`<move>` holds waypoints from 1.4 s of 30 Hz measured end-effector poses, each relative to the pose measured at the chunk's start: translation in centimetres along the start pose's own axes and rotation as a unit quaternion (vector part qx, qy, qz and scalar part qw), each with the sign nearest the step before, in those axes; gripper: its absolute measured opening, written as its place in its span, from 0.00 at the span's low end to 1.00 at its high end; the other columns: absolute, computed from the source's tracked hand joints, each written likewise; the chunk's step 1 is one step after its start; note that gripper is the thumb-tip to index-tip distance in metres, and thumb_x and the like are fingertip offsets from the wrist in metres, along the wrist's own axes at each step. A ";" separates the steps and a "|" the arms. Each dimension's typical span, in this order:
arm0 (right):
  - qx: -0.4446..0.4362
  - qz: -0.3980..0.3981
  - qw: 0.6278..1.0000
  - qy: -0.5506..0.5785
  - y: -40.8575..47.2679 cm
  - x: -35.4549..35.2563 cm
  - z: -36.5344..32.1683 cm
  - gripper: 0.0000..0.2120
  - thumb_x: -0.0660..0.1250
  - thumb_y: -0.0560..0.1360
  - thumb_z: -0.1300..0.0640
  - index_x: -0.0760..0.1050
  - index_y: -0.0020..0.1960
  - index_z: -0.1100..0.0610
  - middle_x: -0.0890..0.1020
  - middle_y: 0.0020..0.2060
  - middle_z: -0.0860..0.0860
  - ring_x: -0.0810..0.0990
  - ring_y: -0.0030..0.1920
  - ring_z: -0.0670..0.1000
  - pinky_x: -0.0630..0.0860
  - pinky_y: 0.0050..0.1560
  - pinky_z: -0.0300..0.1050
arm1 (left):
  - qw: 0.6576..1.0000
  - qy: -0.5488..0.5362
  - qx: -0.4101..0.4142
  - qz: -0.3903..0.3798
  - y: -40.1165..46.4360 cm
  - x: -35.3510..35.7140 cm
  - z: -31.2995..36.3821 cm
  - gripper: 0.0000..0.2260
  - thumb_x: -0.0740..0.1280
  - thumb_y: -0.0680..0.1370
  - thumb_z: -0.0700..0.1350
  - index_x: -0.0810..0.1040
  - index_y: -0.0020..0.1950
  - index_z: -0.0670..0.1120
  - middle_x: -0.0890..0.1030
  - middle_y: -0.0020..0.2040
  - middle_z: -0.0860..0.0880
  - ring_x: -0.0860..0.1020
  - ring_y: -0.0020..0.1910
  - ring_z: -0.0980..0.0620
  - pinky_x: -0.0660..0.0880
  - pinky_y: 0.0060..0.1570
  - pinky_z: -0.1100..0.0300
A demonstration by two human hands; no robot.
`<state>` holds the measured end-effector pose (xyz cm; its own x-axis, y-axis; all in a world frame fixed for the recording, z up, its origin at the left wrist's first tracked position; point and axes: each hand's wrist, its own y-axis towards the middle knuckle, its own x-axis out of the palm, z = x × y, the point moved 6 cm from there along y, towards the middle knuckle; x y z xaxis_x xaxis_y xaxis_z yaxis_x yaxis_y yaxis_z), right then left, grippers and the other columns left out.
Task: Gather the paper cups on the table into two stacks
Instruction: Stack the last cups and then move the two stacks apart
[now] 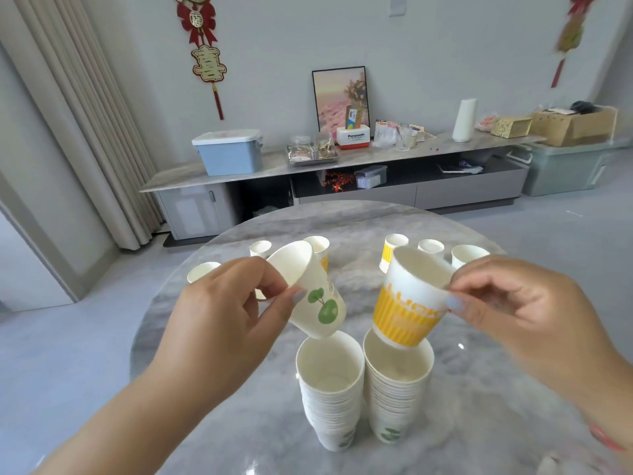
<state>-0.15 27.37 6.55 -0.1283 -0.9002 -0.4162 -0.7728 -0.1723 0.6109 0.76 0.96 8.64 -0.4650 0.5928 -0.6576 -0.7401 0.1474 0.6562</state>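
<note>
A living room with a pale wall, a long low cabinet (342,169) at the far side and a curtain (85,132) on the left; in front stands a round marble counter (479,389).

Two stacks of paper cups stand near the middle of the counter, touching or almost touching each other: the left stack (330,389) and the right stack (397,382). The left hand (222,320) pinches a cup with green leaves (313,293) at its rim, tilted, with its base just above the mouth of the left stack. The right hand (520,303) pinches a yellow striped cup (411,303) at its rim in the same way, its base just over the mouth of the right stack. Six loose cups (430,246) wait along the far part of the counter, three to the far left and three to the far right.

I judge that the step in hand is dropping both cups into their stacks, and the task is well along, with the far cups left. The next move calls for turning each cup upright, bringing its base to the centre of the open mouth and lowering it straight before the fingers let go. The stacks are tall and narrow, so a push from the side could tip one into the other.

There is open counter between the stacks and the far cups, and on both sides. The far cups stand near the far edge, so reaching for them needs some care.
</note>
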 end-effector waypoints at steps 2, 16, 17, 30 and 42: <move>-0.014 -0.053 0.998 -0.033 -0.9 1.0 0.0 0.12 0.68 0.69 0.40 0.80 0.38 0.48 0.82 0.40 0.45 0.80 0.35 0.46 0.75 0.36 0.34 | 1.000 -0.003 0.008 -0.003 -0.4 -0.1 0.3 0.09 0.65 0.71 0.58 0.74 0.35 0.54 0.68 0.25 0.53 0.70 0.31 0.51 0.66 0.27 0.65; 0.069 -0.062 0.995 -0.028 -1.1 1.3 3.3 0.24 0.62 0.66 0.30 0.79 0.37 0.50 0.81 0.39 0.50 0.79 0.32 0.50 0.76 0.33 0.44 | 0.994 -0.004 0.067 -0.087 -2.4 2.1 0.1 0.13 0.57 0.77 0.61 0.74 0.40 0.56 0.71 0.32 0.64 0.66 0.25 0.59 0.63 0.24 0.68; 0.083 -0.058 0.995 -0.023 -0.9 1.2 3.6 0.25 0.62 0.66 0.29 0.79 0.37 0.52 0.81 0.37 0.51 0.79 0.31 0.50 0.76 0.33 0.42 | 0.995 -0.009 0.056 -0.079 -2.4 2.0 -0.4 0.12 0.57 0.77 0.60 0.73 0.39 0.56 0.72 0.32 0.62 0.67 0.26 0.60 0.63 0.24 0.67; 0.242 -0.053 0.969 -0.010 1.8 2.7 9.5 0.10 0.65 0.75 0.58 0.80 0.37 0.57 0.81 0.24 0.41 0.75 0.23 0.40 0.71 0.27 0.29 | 0.923 0.129 -0.321 -0.167 1.2 8.7 -22.4 0.19 0.62 0.78 0.44 0.68 0.69 0.43 0.66 0.72 0.44 0.73 0.62 0.40 0.70 0.58 0.52; 0.239 -0.105 0.965 -0.042 0.8 4.5 10.7 0.25 0.62 0.60 0.28 0.80 0.38 0.48 0.83 0.36 0.53 0.81 0.31 0.46 0.78 0.38 0.46 | 0.924 0.140 -0.314 -0.167 1.3 11.7 -26.7 0.10 0.65 0.76 0.45 0.78 0.53 0.42 0.77 0.54 0.41 0.76 0.47 0.41 0.71 0.43 0.54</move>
<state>-8.00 27.40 -2.02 0.0272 -0.8268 -0.5619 -0.9828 -0.1248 0.1361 -18.64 -13.09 -8.08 -0.2021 0.3553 -0.9126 -0.9602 -0.2552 0.1132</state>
